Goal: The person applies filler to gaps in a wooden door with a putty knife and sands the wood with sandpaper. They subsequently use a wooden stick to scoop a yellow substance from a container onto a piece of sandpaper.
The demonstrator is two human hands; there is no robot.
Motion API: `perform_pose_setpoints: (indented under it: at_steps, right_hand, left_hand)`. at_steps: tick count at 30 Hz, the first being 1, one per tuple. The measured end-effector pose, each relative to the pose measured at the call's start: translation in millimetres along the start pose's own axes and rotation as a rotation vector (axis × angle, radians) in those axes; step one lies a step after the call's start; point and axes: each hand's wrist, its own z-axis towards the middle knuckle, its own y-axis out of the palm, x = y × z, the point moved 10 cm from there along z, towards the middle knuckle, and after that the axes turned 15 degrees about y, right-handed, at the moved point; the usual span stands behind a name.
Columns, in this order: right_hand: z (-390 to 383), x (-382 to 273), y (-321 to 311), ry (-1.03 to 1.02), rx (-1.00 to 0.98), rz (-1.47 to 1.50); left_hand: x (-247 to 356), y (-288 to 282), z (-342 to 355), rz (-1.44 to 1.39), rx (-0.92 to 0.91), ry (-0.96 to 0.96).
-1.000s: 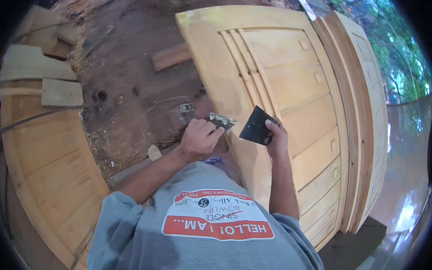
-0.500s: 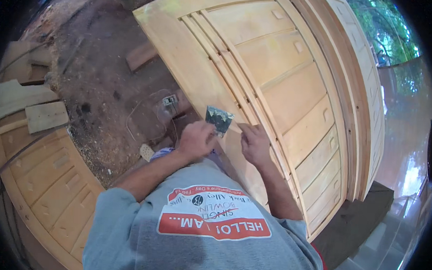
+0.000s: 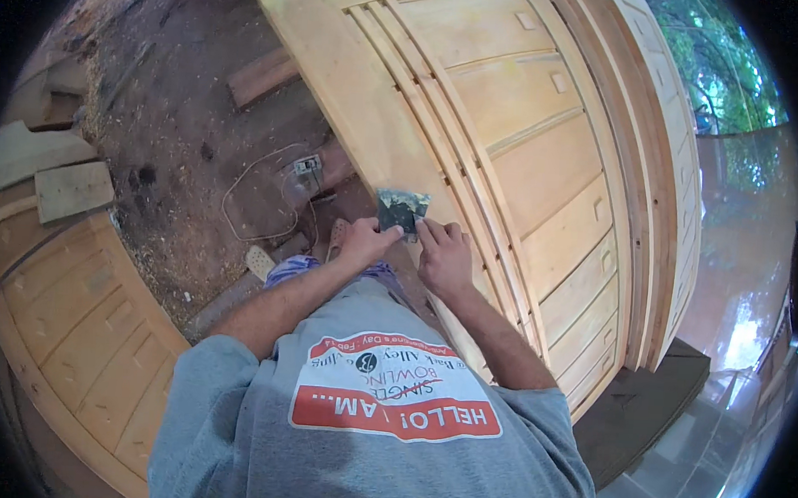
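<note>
My left hand (image 3: 369, 241) grips a small dark square plate (image 3: 397, 211) by its lower edge, thumb on top. Pale yellowish paste is smeared along the plate's far part. Closed fingers of my right hand (image 3: 446, 260) meet the plate's right side. Whatever they pinch is too small to make out. Just beyond and to the right of both hands lies a pale wooden panelled door (image 3: 352, 96), with long slots running beside its raised panels. The plate overlaps the door's near left edge in the view.
More doors (image 3: 634, 161) are stacked along the right. Another panelled door (image 3: 93, 325) lies at left with a small wood block (image 3: 74, 190) by its end. On the dirt floor are a wood offcut (image 3: 262, 77) and a socket box (image 3: 307, 166) with a thin cable.
My right hand has moved left from the door's edge to the plate and now touches it. The plate has tilted a little, and the view has shifted slightly.
</note>
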Motion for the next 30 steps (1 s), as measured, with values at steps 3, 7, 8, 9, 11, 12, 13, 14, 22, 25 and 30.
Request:
perform_pose_setpoints:
  at_steps: [3,7,8,9,11,12,13,14,22,25,30]
  right_hand:
    - [3.8,-2.5,5.2,-0.013,-0.013,-0.02]
    - [6.7,-4.9,5.2,-0.046,-0.022,-0.048]
    - [8.7,-3.8,7.2,-0.048,-0.026,-0.05]
    - [12.5,-3.0,8.3,-0.038,-0.019,-0.041]
    - [18.4,-3.3,7.1,-0.031,-0.015,-0.032]
    - [23.1,-4.4,6.4,-0.021,-0.054,-0.055]
    - [25.8,-4.5,8.2,-0.011,-0.093,-0.078]
    - [23.9,-5.5,8.4,-0.013,-0.094,-0.078]
    - [29.1,-8.0,7.9,-0.029,-0.057,-0.073]
    - [20.6,-9.2,9.1,-0.061,-0.057,-0.074]
    - [27.4,-9.1,8.3,-0.018,-0.119,-0.083]
  left_hand:
    - [-4.4,-1.3,2.8,0.072,0.109,0.054]
    - [-2.2,-2.2,9.1,0.12,0.126,0.052]
    - [1.8,-2.7,8.6,0.119,0.128,0.069]
    - [5.7,-4.7,6.8,0.119,0.131,0.086]
    - [-1.5,-0.9,9.0,0.107,0.121,0.063]
    - [-3.3,-0.1,10.5,0.099,0.111,0.046]
    - [-3.6,0.1,10.4,0.098,0.113,0.045]
    - [-3.4,-0.9,9.7,0.125,0.124,0.047]
    - [-2.5,1.6,14.5,0.113,0.1,0.078]
    - [2.6,-0.5,11.3,0.135,0.114,0.101]
    - [-2.5,2.4,10.7,0.121,0.094,0.017]
